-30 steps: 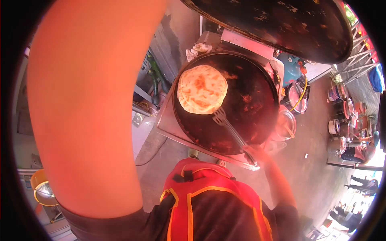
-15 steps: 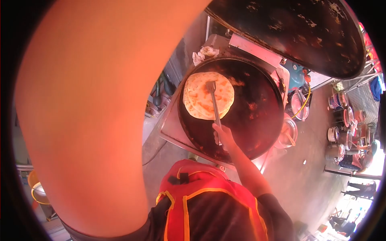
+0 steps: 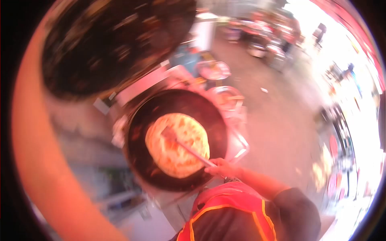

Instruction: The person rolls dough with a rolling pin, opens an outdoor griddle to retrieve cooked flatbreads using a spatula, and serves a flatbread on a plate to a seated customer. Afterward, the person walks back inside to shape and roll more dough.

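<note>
My right hand [image 3: 221, 167] is closed round the handle of a long metal spatula [image 3: 196, 154]. The spatula's brownish flat end lies over the upper left part of a round golden flatbread [image 3: 187, 130]. Browned patches mark the bread, which sits in a wide dark round pan [image 3: 211, 108]. Raised at the left edge, my left arm [image 3: 36, 148] runs toward the top; its hand is out of view. Beside that arm a large dark round lid [image 3: 116, 48] is lifted above the far side of the pan, tilted and blurred. What bears the lid is hidden.
A bowl with a utensil [image 3: 227, 98] and another metal vessel [image 3: 213, 70] stand right of the pan. Behind them is a blue-green container [image 3: 185, 58]. Several pots [image 3: 267, 46] are farther back on the concrete floor [image 3: 277, 104]. A crumpled cloth or paper [image 3: 119, 130] lies left of the pan.
The view has swung round, so lid and pan appear farther left. The bread now lies nearer the middle of the pan. My right hand keeps hold of the spatula on the bread.
</note>
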The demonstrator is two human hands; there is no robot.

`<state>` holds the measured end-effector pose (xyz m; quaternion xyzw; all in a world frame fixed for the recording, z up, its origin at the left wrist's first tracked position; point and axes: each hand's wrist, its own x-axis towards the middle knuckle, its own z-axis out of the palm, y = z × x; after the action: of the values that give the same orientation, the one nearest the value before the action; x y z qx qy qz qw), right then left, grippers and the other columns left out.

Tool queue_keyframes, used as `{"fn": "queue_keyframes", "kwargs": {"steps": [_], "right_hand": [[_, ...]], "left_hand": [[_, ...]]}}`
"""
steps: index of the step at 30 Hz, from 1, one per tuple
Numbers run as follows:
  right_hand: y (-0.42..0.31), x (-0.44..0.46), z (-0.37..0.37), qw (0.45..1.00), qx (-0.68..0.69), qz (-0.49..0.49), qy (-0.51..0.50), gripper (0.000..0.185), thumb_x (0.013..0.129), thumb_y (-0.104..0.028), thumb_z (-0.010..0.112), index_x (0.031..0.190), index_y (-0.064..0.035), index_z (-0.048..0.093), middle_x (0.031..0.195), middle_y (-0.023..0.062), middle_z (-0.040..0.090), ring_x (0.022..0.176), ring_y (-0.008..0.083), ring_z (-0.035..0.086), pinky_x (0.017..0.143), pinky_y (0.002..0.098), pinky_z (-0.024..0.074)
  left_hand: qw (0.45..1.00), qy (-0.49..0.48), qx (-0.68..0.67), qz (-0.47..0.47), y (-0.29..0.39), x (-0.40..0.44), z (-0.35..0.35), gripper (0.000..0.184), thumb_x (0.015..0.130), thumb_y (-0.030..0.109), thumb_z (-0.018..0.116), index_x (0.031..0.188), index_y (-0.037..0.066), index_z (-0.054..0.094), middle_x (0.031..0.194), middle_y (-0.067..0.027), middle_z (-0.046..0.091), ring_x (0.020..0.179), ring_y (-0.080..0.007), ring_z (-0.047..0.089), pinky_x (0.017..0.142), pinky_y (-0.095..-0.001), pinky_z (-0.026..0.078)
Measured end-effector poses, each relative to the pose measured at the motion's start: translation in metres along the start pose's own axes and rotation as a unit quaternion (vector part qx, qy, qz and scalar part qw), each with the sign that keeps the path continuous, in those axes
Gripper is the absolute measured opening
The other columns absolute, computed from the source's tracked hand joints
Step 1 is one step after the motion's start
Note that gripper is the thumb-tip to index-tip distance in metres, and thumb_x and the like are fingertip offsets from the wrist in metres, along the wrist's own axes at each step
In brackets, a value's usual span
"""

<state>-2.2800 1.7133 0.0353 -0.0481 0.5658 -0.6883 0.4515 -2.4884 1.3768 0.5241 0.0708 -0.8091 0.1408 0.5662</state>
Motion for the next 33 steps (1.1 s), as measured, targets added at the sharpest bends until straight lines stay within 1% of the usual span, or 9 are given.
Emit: {"fn": "queue_keyframes", "kwargs": {"steps": [10, 16, 19, 25, 27, 28, 29, 30, 33], "right_hand": [[0.045, -0.218, -0.035, 0.924, 0.035, -0.005, 0.380, 0.020, 0.090, -0.026, 0.060, 0.089, -0.0070, 0.052, 0.058, -0.0033, 0.040, 0.042, 0.0069, 0.036, 0.038, 0.0233, 0.0294], [0.081, -0.291, -0.078, 0.866, 0.231, -0.075, 0.436, 0.021, 0.088, -0.023, 0.062, 0.080, -0.0119, 0.045, 0.061, -0.0046, 0.039, 0.043, 0.0043, 0.032, 0.037, 0.0220, 0.0248], [0.107, -0.333, -0.116, 0.864, 0.244, -0.094, 0.430, 0.020, 0.088, -0.023, 0.062, 0.082, -0.0124, 0.046, 0.061, -0.0052, 0.039, 0.044, 0.0038, 0.032, 0.037, 0.0212, 0.0250], [0.143, -0.410, -0.196, 0.863, 0.254, -0.110, 0.423, 0.020, 0.088, -0.023, 0.062, 0.084, -0.0129, 0.046, 0.063, -0.0059, 0.039, 0.045, 0.0031, 0.033, 0.038, 0.0203, 0.0262], [0.144, -0.434, -0.218, 0.857, 0.260, -0.101, 0.433, 0.019, 0.088, -0.022, 0.062, 0.085, -0.0128, 0.046, 0.063, -0.0059, 0.039, 0.045, 0.0032, 0.034, 0.038, 0.0203, 0.0266], [0.145, -0.445, -0.229, 0.855, 0.262, -0.094, 0.437, 0.018, 0.089, -0.022, 0.062, 0.085, -0.0128, 0.046, 0.063, -0.0059, 0.039, 0.045, 0.0033, 0.034, 0.038, 0.0202, 0.0269], [0.148, -0.452, -0.241, 0.852, 0.265, -0.092, 0.442, 0.018, 0.089, -0.021, 0.062, 0.085, -0.0127, 0.046, 0.063, -0.0057, 0.039, 0.045, 0.0035, 0.034, 0.038, 0.0203, 0.0273], [0.152, -0.461, -0.255, 0.848, 0.266, -0.089, 0.449, 0.018, 0.089, -0.021, 0.061, 0.085, -0.0126, 0.046, 0.063, -0.0055, 0.039, 0.045, 0.0037, 0.035, 0.038, 0.0204, 0.0278], [0.164, -0.485, -0.300, 0.834, 0.280, -0.096, 0.465, 0.018, 0.089, -0.020, 0.061, 0.084, -0.0121, 0.045, 0.062, -0.0046, 0.039, 0.045, 0.0047, 0.035, 0.038, 0.0212, 0.0286]], "left_hand": [[0.997, -0.007, 0.045, -0.063, 0.011, 0.026, 0.023, 0.083, 0.083, 0.072, 0.034, 0.112, -0.003, 0.055, 0.115, -0.0211, 0.055, 0.115, -0.0366, 0.046, 0.097, -0.0496, 0.032], [0.994, 0.032, 0.079, -0.067, -0.030, 0.012, 0.065, 0.085, 0.087, 0.067, 0.032, 0.137, -0.002, 0.036, 0.143, -0.0261, 0.032, 0.136, -0.0403, 0.024, 0.110, -0.0542, 0.018], [0.969, -0.149, 0.103, -0.168, 0.039, -0.019, -0.012, 0.087, 0.087, 0.067, 0.030, 0.145, 0.002, 0.025, 0.151, -0.0251, 0.015, 0.141, -0.0407, 0.009, 0.113, -0.0538, 0.007], [0.990, 0.064, -0.040, 0.120, 0.211, -0.153, -0.047, 0.046, 0.093, 0.030, 0.053, 0.133, 0.010, 0.048, 0.134, -0.0212, 0.047, 0.123, -0.0364, 0.044, 0.103, -0.0420, 0.034], [0.956, -0.054, -0.219, 0.185, 0.301, -0.224, -0.085, 0.047, 0.093, 0.022, 0.054, 0.133, 0.000, 0.044, 0.137, -0.0212, 0.043, 0.128, -0.0377, 0.038, 0.108, -0.0425, 0.029], [0.892, -0.202, -0.398, 0.073, 0.352, -0.264, -0.112, 0.047, 0.091, 0.020, 0.055, 0.131, -0.002, 0.045, 0.134, -0.0213, 0.045, 0.126, -0.0370, 0.040, 0.108, -0.0422, 0.029], [0.870, -0.337, -0.353, 0.072, 0.387, -0.297, -0.133, 0.047, 0.087, 0.019, 0.057, 0.127, -0.003, 0.047, 0.131, -0.0220, 0.048, 0.125, -0.0364, 0.042, 0.106, -0.0419, 0.031], [0.804, -0.496, -0.319, 0.079, 0.421, -0.317, -0.156, 0.046, 0.084, 0.017, 0.057, 0.125, -0.002, 0.049, 0.129, -0.0216, 0.049, 0.123, -0.0354, 0.044, 0.104, -0.0419, 0.033], [0.577, -0.660, -0.438, 0.199, 0.452, -0.496, -0.077, 0.040, 0.080, 0.028, 0.060, 0.110, 0.001, 0.058, 0.099, -0.0202, 0.064, 0.095, -0.0345, 0.061, 0.084, -0.0393, 0.048]]}}
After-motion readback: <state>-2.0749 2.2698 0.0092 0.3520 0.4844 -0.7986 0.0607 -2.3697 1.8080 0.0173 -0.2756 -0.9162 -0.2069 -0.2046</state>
